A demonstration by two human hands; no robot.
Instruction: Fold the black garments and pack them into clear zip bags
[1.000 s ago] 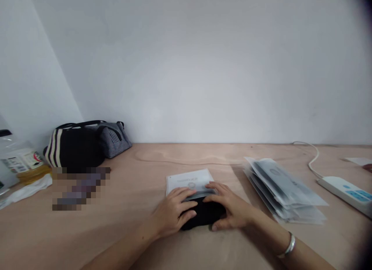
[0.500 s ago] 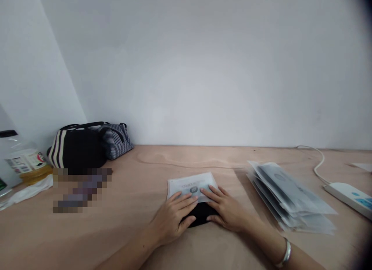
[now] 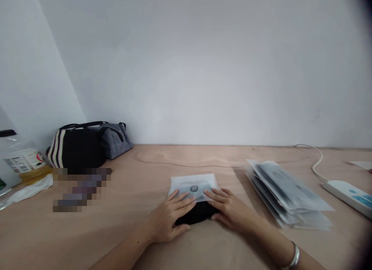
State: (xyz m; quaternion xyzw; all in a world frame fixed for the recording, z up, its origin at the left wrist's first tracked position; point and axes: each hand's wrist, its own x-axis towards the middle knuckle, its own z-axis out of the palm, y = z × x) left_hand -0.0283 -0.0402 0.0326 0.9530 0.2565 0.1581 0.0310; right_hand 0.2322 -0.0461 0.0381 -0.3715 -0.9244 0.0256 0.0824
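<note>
- Wall (image 3: pixel 203 68): pale, rising behind the far edge of the desk.
- Desk (image 3: pixel 151 173): light brown surface, carrying all items listed.
- Black bag (image 3: pixel 83 149): far left, cream stripes on its left end; blue-and-white striped bag (image 3: pixel 117 140) adjoining on its right.
- Stack of pouches (image 3: pixel 290 188): right side, frosted, dark contents showing through, layers fanned at the near end.
- Left hand (image 3: pixel 171 215) and right hand (image 3: pixel 234 212): both open, fingers extended and laid on the pouch from either side; neither closed in a grip.
- Bottle (image 3: pixel 27 167): far left edge, clear, labelled, yellow liquid in the lower part.
- Power strip (image 3: pixel 348 194): far right, white with blue, cable attached.
- Pouch (image 3: pixel 193 179): near centre, flat on the desk, frosted, round dark logo.
- Black item (image 3: pixel 199 212): at the pouch's near edge, between the hands; extent inside cannot be determined.
- Bracelet (image 3: pixel 295 255): silver-coloured, right wrist.
</note>
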